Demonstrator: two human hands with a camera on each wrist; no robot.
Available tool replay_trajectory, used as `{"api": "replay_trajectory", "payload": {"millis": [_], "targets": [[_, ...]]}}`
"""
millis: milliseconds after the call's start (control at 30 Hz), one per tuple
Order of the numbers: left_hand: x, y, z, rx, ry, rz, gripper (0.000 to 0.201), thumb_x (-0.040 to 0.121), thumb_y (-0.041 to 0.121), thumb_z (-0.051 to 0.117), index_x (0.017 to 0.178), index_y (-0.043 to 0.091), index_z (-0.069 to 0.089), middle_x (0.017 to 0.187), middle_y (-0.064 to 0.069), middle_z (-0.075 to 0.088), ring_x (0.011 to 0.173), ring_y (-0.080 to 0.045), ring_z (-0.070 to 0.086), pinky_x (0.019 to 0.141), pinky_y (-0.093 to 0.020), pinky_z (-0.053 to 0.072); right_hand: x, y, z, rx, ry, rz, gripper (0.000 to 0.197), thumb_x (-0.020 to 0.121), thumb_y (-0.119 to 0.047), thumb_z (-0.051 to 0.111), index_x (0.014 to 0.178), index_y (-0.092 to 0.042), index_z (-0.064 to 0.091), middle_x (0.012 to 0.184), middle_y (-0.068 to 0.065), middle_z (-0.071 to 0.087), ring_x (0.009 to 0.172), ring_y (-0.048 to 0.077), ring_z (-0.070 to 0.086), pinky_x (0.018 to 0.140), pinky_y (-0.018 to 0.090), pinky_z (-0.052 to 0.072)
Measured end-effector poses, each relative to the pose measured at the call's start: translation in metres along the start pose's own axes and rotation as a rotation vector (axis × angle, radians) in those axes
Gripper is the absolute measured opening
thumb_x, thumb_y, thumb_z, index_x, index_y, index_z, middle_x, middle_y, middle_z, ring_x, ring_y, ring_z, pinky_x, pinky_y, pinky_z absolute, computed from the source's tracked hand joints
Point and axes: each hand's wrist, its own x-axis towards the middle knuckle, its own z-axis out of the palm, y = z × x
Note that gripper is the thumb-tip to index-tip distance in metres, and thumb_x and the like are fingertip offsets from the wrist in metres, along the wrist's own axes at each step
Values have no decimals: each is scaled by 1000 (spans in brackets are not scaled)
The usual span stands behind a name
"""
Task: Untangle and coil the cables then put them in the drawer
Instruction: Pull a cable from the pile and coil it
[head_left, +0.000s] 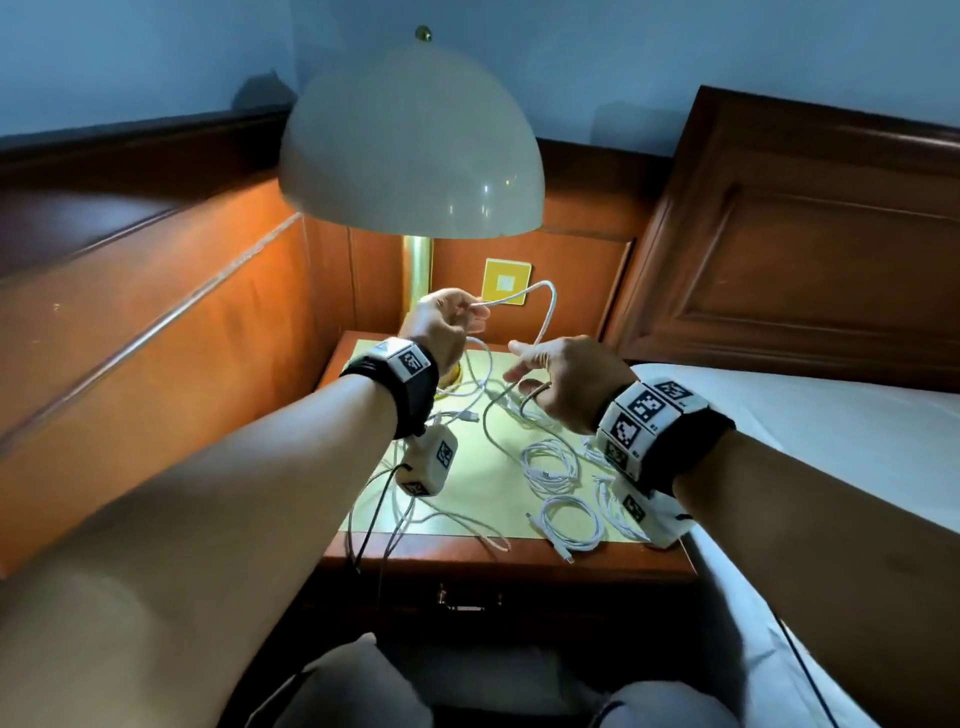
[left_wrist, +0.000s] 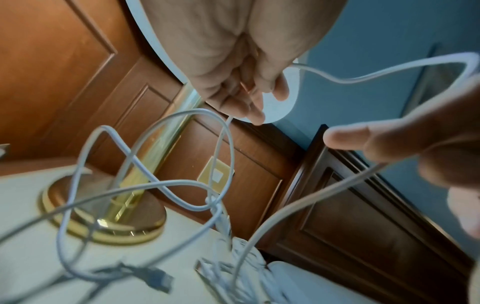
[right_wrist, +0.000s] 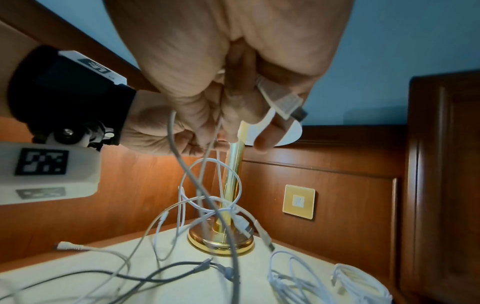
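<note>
My left hand (head_left: 465, 314) is raised in front of the lamp stem and pinches a white cable (head_left: 543, 299). The cable arcs up and over to my right hand (head_left: 527, 371), which grips it lower down. In the right wrist view my right hand (right_wrist: 233, 115) curls round the strand, and a USB plug (right_wrist: 284, 102) sticks out past its fingers. Below both hands a tangle of white and grey cables (head_left: 470, 405) lies on the nightstand (head_left: 467, 499). The left wrist view has loops of that tangle (left_wrist: 166, 185) hanging from my left hand (left_wrist: 246, 98). The drawer (head_left: 467, 597) under the top is closed.
Three coiled white cables (head_left: 550, 465) (head_left: 571, 522) (head_left: 618, 501) lie at the nightstand's front right. A brass lamp with a white dome shade (head_left: 410, 150) stands at the back, its base (right_wrist: 221, 242) among the cables. A bed (head_left: 831, 457) is to the right and wood panelling to the left.
</note>
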Motion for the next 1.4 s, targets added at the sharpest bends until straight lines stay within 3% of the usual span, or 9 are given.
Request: {"api": "replay_trajectory", "payload": {"millis": [133, 300, 467, 600, 833, 967, 1167, 1267, 1400], "targets": [[-2, -6, -12, 248, 10, 174, 19, 101, 6, 53, 103, 13, 72, 95, 5, 73, 77, -8, 69, 64, -6, 49, 8, 3, 11, 97, 109, 104, 20, 88, -31, 67, 106, -28, 76, 121, -6, 71, 113, 18, 65, 98, 31, 50], [-8, -14, -25, 227, -87, 197, 20, 99, 7, 59, 107, 18, 73, 92, 4, 77, 71, -20, 72, 75, -36, 62, 16, -3, 20, 201, 162, 197, 22, 88, -32, 72, 106, -18, 74, 104, -2, 74, 99, 16, 67, 75, 15, 37], [-22, 0, -31, 161, -193, 219, 16, 98, 1, 58, 109, 4, 69, 92, -7, 75, 58, 4, 63, 58, -19, 53, 29, -20, 33, 240, 58, 222, 44, 77, -49, 80, 111, -22, 71, 111, -5, 73, 102, 13, 66, 85, 21, 48], [-26, 9, -35, 133, -182, 217, 14, 96, 7, 64, 100, 15, 74, 91, 0, 74, 67, -14, 64, 63, -26, 56, 40, -33, 44, 335, 21, 178, 58, 78, -55, 77, 122, -18, 69, 124, -2, 70, 111, 14, 65, 94, 24, 48], [-24, 4, -44, 130, -115, 304, 23, 94, 8, 67, 114, 19, 73, 103, -5, 67, 64, -5, 63, 68, -28, 60, 65, -36, 63, 447, 107, 241, 18, 90, -35, 69, 82, -20, 75, 73, -8, 68, 73, 10, 59, 58, 17, 38], [-19, -26, -60, 305, 47, 203, 19, 92, 28, 69, 108, 32, 61, 98, 4, 62, 86, -20, 65, 78, -42, 60, 75, -29, 51, 582, 216, 259, 14, 95, -26, 65, 90, -21, 76, 78, -7, 71, 65, 2, 61, 61, 13, 41], [-30, -63, -66, 451, -256, -61, 36, 87, 34, 76, 117, 26, 58, 113, 4, 64, 99, -13, 62, 81, -31, 52, 77, -24, 35, 766, 348, 236, 13, 96, -16, 64, 95, -19, 76, 87, -5, 75, 59, -6, 64, 58, 16, 53], [-38, -69, -64, 523, -267, -64, 34, 88, 34, 75, 117, 26, 59, 109, 8, 63, 97, -10, 61, 82, -27, 49, 78, -22, 28, 810, 384, 263, 10, 93, -18, 67, 92, -24, 76, 83, -10, 74, 63, 0, 65, 69, 28, 59], [-41, -71, -61, 536, -202, -60, 15, 94, 28, 68, 108, 23, 63, 104, 5, 69, 91, -15, 68, 85, -35, 56, 73, -25, 15, 813, 469, 274, 9, 93, -19, 68, 92, -23, 76, 72, -18, 69, 49, -5, 60, 58, 16, 55]]}}
